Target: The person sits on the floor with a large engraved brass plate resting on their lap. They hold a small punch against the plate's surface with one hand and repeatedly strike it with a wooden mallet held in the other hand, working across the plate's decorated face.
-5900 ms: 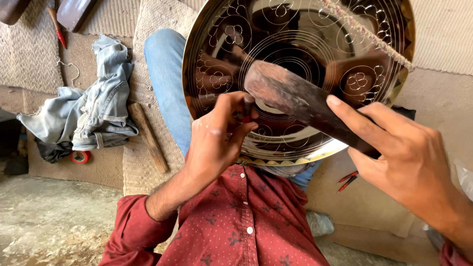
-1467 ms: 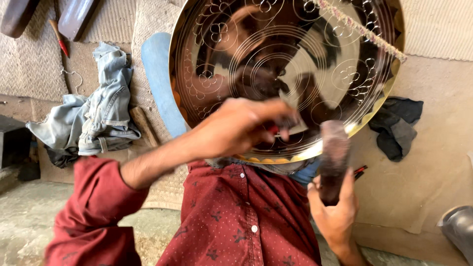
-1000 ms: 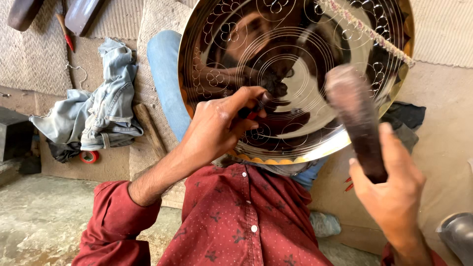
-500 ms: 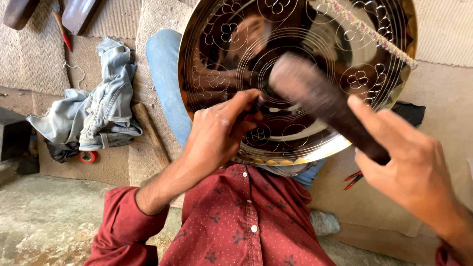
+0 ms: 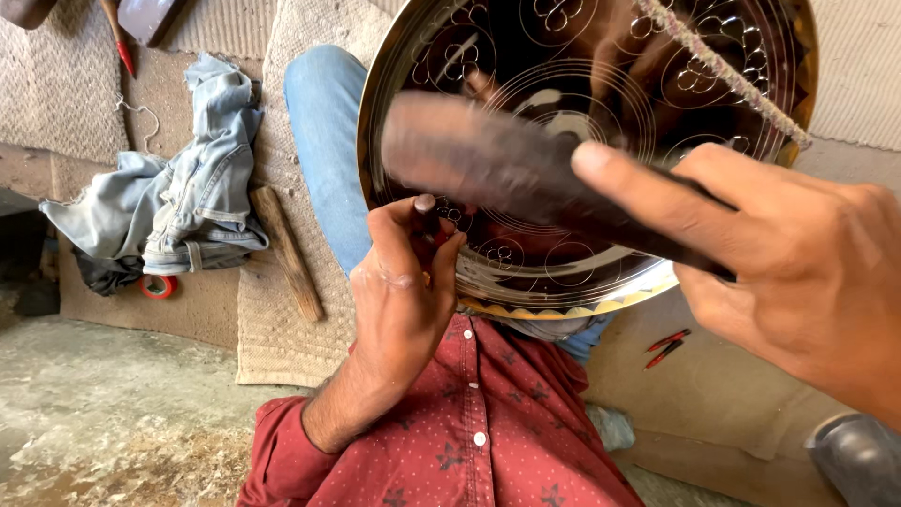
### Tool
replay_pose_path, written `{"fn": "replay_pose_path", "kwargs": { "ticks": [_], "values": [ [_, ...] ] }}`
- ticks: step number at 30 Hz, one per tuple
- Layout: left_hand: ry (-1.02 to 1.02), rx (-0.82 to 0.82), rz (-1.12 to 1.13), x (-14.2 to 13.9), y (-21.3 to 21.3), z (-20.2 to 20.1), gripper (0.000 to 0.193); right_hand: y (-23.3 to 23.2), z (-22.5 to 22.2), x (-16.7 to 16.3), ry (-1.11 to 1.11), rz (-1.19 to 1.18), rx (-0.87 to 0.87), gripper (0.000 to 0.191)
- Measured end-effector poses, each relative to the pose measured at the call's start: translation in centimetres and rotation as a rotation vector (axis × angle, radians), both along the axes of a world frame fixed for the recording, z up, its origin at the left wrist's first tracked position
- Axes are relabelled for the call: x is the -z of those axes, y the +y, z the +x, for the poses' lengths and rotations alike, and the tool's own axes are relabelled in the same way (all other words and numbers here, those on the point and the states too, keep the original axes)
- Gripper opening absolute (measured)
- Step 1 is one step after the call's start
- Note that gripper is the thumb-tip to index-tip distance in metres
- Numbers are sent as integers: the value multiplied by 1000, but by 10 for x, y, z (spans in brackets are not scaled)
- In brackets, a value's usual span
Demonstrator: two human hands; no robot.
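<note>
Compared with half a second ago, the dark wooden mallet (image 5: 526, 183) has swung lower and leftward, so its blurred head now sits just above the left hand (image 5: 404, 300); that hand has barely shifted.

1. Right hand (image 5: 807, 272): I see it closed around the mallet's handle at near right, index finger laid along the shaft.
2. Left hand: fingers are pinched tight round a short dark metal punch (image 5: 427, 211), whose upper end shows above the thumb. The punch tip is hidden; I judge it rests against the tray face.
3. Workpiece: the round polished brass tray with engraved floral circles (image 5: 601, 272) stands tilted on the lap, leaning against the blue-jeaned knee (image 5: 324, 141), its scalloped lower rim touching the red dotted shirt (image 5: 488, 422). A frayed cord (image 5: 723, 75) crosses its upper right.
4. Surroundings: a crumpled pale denim garment (image 5: 178, 207) lies far left on the woven mat (image 5: 291, 310), a wooden stick (image 5: 286, 253) just beside it, and a red tape roll (image 5: 158, 284) at the garment's near edge. Two red-handled tools (image 5: 668, 345) lie on the floor right of the lap.

Risk assessment, in my judgement:
- The mallet head is very near the left thumb; an off-centre blow would strike the knuckles.
- The tray is braced only by knee and chest; a hard strike could make it slip and let the punch skid, scoring the engraved pattern.
</note>
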State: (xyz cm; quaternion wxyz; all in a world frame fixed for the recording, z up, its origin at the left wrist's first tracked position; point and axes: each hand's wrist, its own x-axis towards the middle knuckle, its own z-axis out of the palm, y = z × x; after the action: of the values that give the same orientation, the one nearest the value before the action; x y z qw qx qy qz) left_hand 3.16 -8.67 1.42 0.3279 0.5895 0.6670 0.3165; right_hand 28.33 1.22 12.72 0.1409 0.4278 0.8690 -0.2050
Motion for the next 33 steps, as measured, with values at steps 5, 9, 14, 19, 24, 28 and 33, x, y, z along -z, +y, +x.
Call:
{"fn": "replay_pose_path", "kwargs": {
  "ticks": [5, 9, 14, 19, 24, 28, 33],
  "values": [
    [17, -14, 9, 1, -2, -1, 43, 5, -3, -6, 5, 5, -26, 95],
    [-31, 20, 0, -1, 3, -4, 43, -2, -1, -2, -190, 10, -83, 102],
    [-280, 172, -121, -4, 24, -11, 48, -33, 14, 13, 43, 33, 236, 94],
    [-216, 527, 34, 0, 48, -9, 49, -82, 33, 34, 195, 67, 461, 89],
    [-230, 676, -69, 3, 59, -12, 50, -128, 45, 58, 281, 90, 614, 85],
    [-262, 730, -126, 9, 65, -10, 52, -136, 43, 65, 490, 33, 757, 87],
    [-275, 737, -68, 9, 64, -12, 53, -122, 35, 52, 543, -79, 881, 92]
  ]
}}
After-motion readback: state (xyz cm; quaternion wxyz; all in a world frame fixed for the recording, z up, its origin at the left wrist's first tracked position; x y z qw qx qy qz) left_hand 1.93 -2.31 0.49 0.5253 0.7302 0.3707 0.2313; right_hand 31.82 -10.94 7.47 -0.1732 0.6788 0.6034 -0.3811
